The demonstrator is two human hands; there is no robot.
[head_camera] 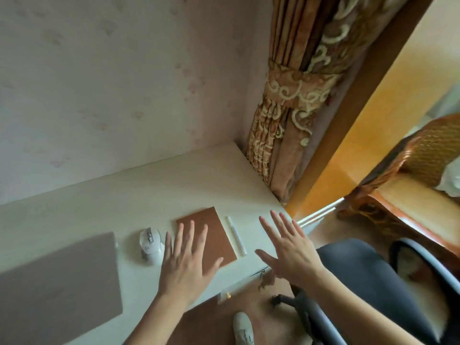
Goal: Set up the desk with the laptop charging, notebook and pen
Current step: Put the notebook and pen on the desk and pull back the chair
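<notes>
A closed grey laptop (59,282) lies flat at the left of the pale desk (149,185). A brown notebook (214,230) lies closed near the front edge, with a white pen (236,235) along its right side. My left hand (186,262) hovers open, fingers spread, over the notebook's lower left part. My right hand (290,250) is open too, fingers spread, above the desk's right front corner. Neither hand holds anything. A small white thing (116,245) shows at the laptop's right edge; what it is I cannot tell.
A white mouse (150,245) sits between laptop and notebook. A patterned curtain (286,115) hangs at the desk's right end. A dark office chair (373,277) stands to the right of the desk, with a wicker chair (428,150) beyond. My shoe (242,327) shows below.
</notes>
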